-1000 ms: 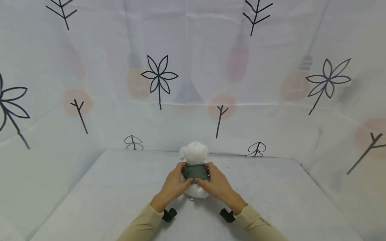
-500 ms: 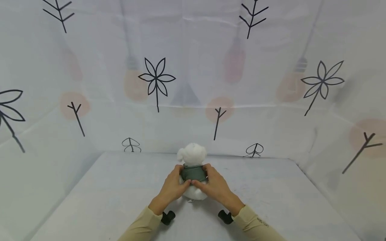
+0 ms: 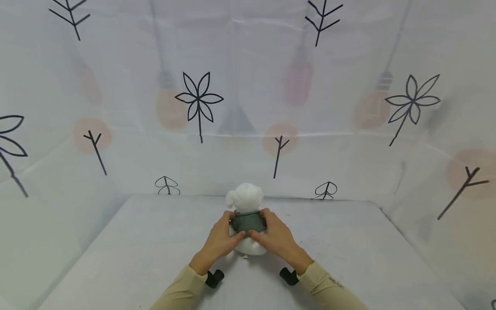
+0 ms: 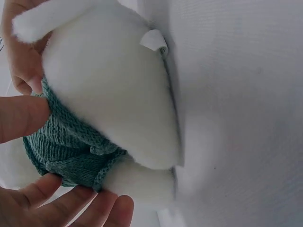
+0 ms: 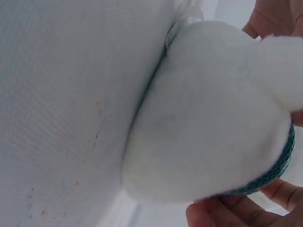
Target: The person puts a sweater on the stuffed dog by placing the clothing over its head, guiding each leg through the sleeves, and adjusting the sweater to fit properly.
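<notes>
A white plush toy (image 3: 248, 198) in a green knitted sweater (image 3: 248, 222) sits upright on the white table, its back towards me. My left hand (image 3: 218, 239) grips its left side, thumb on the sweater's back and fingers round the flank. On the opposite side my right hand (image 3: 280, 236) holds it the same way, the thumbs close together. In the left wrist view the rounded white body (image 4: 109, 80) rests on the table, with a small tag (image 4: 155, 41) at its base. The right wrist view shows fingertips (image 5: 201, 215) at the toy's side. The toy's front is hidden.
Black wrist-worn pieces (image 3: 215, 279) show beside both cuffs. The white table (image 3: 155, 241) is bounded at the back and sides by a hanging cloth (image 3: 240, 163) printed with leaves, twigs and lamps. A few faint marks dot the surface.
The head view has shifted slightly, so the whole scene sits a little further left. Both hands keep their hold and the toy stays in place.
</notes>
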`<state>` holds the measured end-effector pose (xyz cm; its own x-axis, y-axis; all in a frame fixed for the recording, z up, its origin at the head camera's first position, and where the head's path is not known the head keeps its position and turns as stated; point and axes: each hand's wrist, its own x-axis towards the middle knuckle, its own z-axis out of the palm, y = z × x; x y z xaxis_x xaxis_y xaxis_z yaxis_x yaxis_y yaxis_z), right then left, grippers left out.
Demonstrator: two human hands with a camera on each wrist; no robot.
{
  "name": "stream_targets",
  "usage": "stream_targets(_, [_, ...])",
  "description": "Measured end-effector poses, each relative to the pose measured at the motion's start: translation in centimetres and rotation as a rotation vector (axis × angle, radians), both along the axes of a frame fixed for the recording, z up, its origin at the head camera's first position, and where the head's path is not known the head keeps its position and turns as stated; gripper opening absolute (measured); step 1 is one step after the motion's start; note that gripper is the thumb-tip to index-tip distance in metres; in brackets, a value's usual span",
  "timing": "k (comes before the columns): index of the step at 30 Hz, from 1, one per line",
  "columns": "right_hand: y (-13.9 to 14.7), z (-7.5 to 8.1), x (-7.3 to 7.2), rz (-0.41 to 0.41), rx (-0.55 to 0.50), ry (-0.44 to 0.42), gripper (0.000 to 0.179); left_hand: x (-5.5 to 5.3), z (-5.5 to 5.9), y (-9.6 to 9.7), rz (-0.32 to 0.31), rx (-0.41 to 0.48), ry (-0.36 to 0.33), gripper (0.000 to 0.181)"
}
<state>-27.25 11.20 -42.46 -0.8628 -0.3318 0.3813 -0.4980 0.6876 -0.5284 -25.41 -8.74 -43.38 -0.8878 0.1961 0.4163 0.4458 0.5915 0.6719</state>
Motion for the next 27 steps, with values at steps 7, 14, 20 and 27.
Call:
stream_targets(7, [0.6,0.1,-0.9,-0.028,-0.015,0.015,0.048,0.4,0.1,0.7,0.006,-0.012,-0.005,0.038])
stream_targets(14, [1.0,0.4,-1.3,-0.072,0.012,0.081,0.045,1.1,0.5,1.4,0.004,-0.046,0.020,0.015])
stream_targets(20, [0.8,0.6,-0.9,-0.073,-0.038,0.135,0.045,0.6,0.5,1.2,0.151,0.058,0.140,0.022])
stream_targets(27, [0.4,0.2,-0.7,-0.068,0.026,0.212,0.074,-0.2,0.9,0.5,0.098,0.215,0.078,0.069])
